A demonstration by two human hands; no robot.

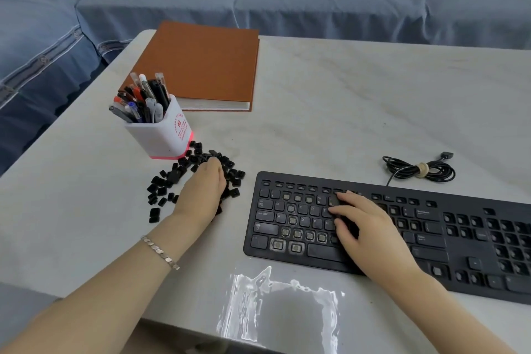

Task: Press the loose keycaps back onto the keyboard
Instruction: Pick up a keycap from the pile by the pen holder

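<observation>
Head view: left hand (pixel 205 192) curled over loose keycaps (pixel 161 183), grip impossible to tell. Right hand (pixel 370 233) flat, fingers pressing keyboard (pixel 425 241).

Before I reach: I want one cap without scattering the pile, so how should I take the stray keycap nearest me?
Probably pinch the stray keycap by its left and right walls, thumb and forefinger coming straight down from above with the left hand, which is closest. It is low, squarish and lies outside the heap, so those sides look free.
</observation>
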